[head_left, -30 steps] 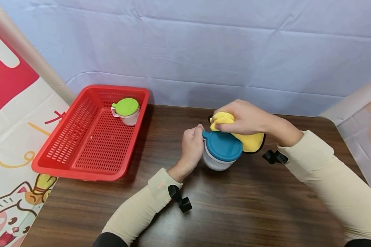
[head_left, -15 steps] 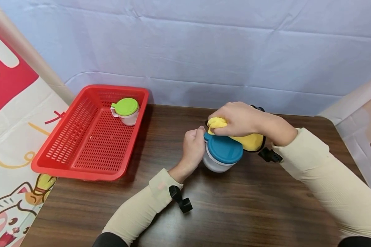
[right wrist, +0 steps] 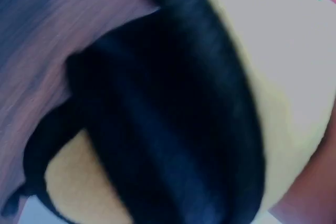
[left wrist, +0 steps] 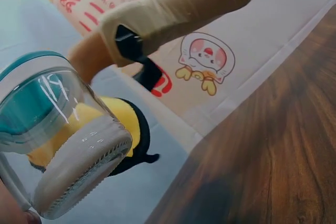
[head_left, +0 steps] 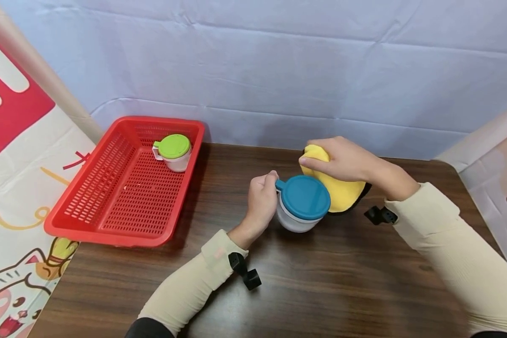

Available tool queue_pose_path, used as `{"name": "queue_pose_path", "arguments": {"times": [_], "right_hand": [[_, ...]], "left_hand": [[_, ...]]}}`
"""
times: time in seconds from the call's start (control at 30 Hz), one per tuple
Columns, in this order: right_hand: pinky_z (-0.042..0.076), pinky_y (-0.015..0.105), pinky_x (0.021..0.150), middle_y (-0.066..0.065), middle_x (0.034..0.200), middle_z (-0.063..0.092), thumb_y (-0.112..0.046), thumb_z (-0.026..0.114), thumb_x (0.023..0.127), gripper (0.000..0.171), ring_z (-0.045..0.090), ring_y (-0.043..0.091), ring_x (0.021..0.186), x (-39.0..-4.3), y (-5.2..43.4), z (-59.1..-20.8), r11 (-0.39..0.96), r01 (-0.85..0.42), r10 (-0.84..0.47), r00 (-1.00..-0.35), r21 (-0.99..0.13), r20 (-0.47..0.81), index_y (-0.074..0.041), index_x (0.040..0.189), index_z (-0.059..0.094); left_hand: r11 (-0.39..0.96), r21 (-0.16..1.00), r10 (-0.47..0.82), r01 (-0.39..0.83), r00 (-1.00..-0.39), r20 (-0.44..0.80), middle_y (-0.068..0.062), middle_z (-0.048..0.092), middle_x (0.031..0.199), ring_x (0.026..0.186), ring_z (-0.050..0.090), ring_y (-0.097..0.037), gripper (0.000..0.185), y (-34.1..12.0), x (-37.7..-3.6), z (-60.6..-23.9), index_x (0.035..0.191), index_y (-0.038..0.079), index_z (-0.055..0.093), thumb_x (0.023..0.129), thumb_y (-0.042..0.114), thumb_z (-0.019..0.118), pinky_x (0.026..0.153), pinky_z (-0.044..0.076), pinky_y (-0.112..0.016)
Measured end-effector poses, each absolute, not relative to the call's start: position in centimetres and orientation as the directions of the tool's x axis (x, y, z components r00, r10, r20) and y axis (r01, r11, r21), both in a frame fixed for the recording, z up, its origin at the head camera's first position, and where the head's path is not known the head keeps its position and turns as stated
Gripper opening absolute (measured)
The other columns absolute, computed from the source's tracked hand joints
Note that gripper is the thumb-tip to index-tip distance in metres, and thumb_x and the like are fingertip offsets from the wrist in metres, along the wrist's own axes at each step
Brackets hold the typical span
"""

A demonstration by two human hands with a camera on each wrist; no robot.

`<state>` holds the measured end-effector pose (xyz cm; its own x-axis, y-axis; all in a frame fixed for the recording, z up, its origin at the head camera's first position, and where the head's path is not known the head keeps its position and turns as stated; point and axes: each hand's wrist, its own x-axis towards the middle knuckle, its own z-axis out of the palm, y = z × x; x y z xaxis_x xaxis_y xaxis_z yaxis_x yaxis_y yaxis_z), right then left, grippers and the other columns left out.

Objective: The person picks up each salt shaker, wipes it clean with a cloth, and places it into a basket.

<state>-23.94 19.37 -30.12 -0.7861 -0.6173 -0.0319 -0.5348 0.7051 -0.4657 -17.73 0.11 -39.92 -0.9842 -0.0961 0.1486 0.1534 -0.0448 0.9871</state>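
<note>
A clear glass cup with a blue lid [head_left: 303, 197] is held tilted just above the brown table [head_left: 321, 281]. My left hand [head_left: 262, 201] grips its handle on the left side. My right hand [head_left: 342, 161] holds a yellow cloth with a black edge [head_left: 342, 195] against the cup's far right side. The left wrist view looks up at the cup's glass wall and base [left wrist: 68, 156], with the cloth [left wrist: 123, 121] behind it. Blurred yellow and black cloth [right wrist: 157, 129] fills the right wrist view.
A red plastic basket [head_left: 126, 188] sits at the table's left, holding a white cup with a green lid [head_left: 172, 151] in its far corner. A pale blue cloth backdrop stands behind the table. Printed sheets hang at both sides.
My right hand has slid the yellow cloth off the blue lid's top, to the cup's far right side. The left hand and cup have hardly moved.
</note>
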Motion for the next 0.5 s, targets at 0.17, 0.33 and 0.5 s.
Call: {"name": "queue_pose_path", "arguments": {"times": [0.17, 0.33, 0.5], "right_hand": [[0.043, 0.035, 0.065, 0.005, 0.089, 0.057, -0.037, 0.052, 0.104, 0.027, 0.051, 0.018, 0.071, -23.3, 20.5, -31.0, 0.679, -0.560, -0.590, -0.801, -0.474, 0.101, -0.013, 0.096, 0.059], [0.039, 0.034, 0.073, 0.006, 0.108, 0.056, -0.026, 0.045, 0.105, 0.023, 0.049, 0.018, 0.089, -22.5, 21.5, -31.9, 0.610, -0.622, -0.602, -0.767, -0.491, 0.224, -0.010, 0.096, 0.058], [0.037, 0.034, 0.083, 0.009, 0.118, 0.057, -0.018, 0.041, 0.105, 0.021, 0.051, 0.020, 0.104, -21.9, 22.6, -32.6, 0.586, -0.647, -0.587, -0.754, -0.488, 0.294, -0.007, 0.102, 0.059]], "left_hand": [[-0.051, 0.986, -0.103, 0.157, -0.983, 0.151, 0.003, 0.032, 0.048, 0.047, 0.032, -0.014, 0.056, -0.1, -17.8, -39.9, 0.048, 0.009, 0.038, 0.103, 0.016, 0.042, 0.048, 0.023, -0.025], [-0.068, 0.987, -0.116, 0.149, -0.983, 0.140, 0.001, 0.032, 0.048, 0.048, 0.033, -0.015, 0.056, -0.2, -18.0, -39.9, 0.048, 0.008, 0.039, 0.104, 0.014, 0.041, 0.049, 0.023, -0.026], [-0.089, 0.986, -0.137, 0.143, -0.982, 0.130, 0.002, 0.032, 0.048, 0.048, 0.032, -0.015, 0.056, -0.5, -18.3, -39.9, 0.049, 0.009, 0.038, 0.104, 0.014, 0.043, 0.050, 0.023, -0.026]]}}
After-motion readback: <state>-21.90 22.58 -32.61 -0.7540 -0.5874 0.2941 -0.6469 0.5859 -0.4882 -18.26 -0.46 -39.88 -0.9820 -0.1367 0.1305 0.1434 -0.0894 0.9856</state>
